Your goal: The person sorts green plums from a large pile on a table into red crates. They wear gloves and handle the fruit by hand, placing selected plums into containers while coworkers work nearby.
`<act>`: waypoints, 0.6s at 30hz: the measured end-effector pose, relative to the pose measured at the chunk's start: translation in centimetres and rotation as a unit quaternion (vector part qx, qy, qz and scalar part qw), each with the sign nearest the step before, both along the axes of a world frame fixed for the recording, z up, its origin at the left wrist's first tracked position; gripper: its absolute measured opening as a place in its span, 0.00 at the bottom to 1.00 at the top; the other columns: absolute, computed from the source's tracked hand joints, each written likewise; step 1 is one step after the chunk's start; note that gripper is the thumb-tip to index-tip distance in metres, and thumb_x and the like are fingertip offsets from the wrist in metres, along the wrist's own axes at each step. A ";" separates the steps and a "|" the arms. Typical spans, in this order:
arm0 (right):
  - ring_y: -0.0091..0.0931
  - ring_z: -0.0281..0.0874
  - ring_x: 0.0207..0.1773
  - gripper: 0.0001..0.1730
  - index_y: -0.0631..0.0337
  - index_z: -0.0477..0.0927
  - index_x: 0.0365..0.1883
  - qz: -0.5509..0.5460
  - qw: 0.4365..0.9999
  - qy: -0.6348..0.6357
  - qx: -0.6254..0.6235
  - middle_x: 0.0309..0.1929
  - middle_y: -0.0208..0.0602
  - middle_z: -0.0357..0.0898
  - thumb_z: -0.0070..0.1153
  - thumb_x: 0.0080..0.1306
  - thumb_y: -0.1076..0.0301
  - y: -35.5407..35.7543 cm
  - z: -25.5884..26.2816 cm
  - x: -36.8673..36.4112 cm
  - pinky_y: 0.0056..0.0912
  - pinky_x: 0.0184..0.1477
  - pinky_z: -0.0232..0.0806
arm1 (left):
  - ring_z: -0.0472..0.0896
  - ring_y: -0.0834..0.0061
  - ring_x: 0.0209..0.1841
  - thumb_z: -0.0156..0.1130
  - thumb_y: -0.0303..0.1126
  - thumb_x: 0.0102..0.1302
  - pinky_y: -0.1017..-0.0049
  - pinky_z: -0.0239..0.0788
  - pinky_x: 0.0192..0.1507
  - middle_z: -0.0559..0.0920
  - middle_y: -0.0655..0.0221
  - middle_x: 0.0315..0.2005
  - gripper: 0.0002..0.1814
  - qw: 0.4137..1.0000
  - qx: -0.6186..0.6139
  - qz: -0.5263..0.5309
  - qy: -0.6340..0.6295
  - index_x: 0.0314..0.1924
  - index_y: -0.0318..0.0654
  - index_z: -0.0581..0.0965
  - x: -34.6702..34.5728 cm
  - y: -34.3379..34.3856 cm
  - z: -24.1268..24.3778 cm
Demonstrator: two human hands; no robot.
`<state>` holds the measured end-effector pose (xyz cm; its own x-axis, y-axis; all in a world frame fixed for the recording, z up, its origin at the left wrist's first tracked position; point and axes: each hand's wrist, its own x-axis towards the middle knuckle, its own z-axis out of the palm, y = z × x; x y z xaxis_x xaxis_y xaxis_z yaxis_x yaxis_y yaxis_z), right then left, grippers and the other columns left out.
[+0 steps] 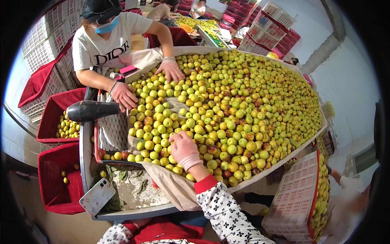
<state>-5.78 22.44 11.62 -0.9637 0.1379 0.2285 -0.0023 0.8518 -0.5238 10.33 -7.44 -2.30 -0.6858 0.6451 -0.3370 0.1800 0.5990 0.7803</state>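
My right hand [184, 150], in a pink-and-white striped glove, reaches over the near edge of a big heap of green-yellow jujubes [231, 134]. Its fingers touch the fruit; whether they grip one is hidden. The heap lies on a cloth-lined sorting table [173, 186], and some fruits show reddish-brown patches. My left hand is out of view; its patterned sleeve [117, 234] shows at the bottom edge. In front of me, a metal tray with dry leaves [141, 186] holds a phone in a floral case [97, 196] at its left corner.
Across the table a masked person [106, 45] rests two gloved hands on the fruit. A black hair dryer [93, 111] juts over the left side. Red-lined crates [58, 180] stand at left. Lower right, a person is beside a full white crate [292, 195]. Stacked crates and seated people are behind.
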 end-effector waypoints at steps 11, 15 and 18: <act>0.43 0.76 0.57 0.15 0.54 0.77 0.53 0.309 0.922 0.014 -0.231 0.51 0.43 0.78 0.57 0.68 0.67 -7.2 4.7 9.1 0.44 0.61 0.70 | 0.80 0.72 0.50 0.49 0.52 0.76 0.63 0.79 0.45 0.75 0.71 0.57 0.29 0.676 0.464 0.340 -0.460 0.69 0.45 0.64 -3.8 6.4 19.5; 0.41 0.74 0.57 0.26 0.56 0.77 0.56 0.154 0.984 0.092 -0.016 0.53 0.43 0.77 0.64 0.61 0.58 -2.5 5.3 6.8 0.45 0.62 0.67 | 0.76 0.80 0.31 0.59 0.36 0.73 0.79 0.72 0.32 0.79 0.71 0.43 0.21 0.665 0.571 0.321 -0.359 0.63 0.39 0.71 -9.3 6.8 13.7; 0.38 0.60 0.69 0.43 0.46 0.67 0.66 0.003 0.952 -0.063 0.298 0.64 0.39 0.65 0.67 0.53 0.44 4.4 1.6 4.7 0.52 0.64 0.57 | 0.73 0.83 0.27 0.62 0.23 0.66 0.81 0.67 0.27 0.77 0.72 0.39 0.23 0.718 0.500 0.471 -0.115 0.61 0.38 0.72 -14.3 10.0 12.1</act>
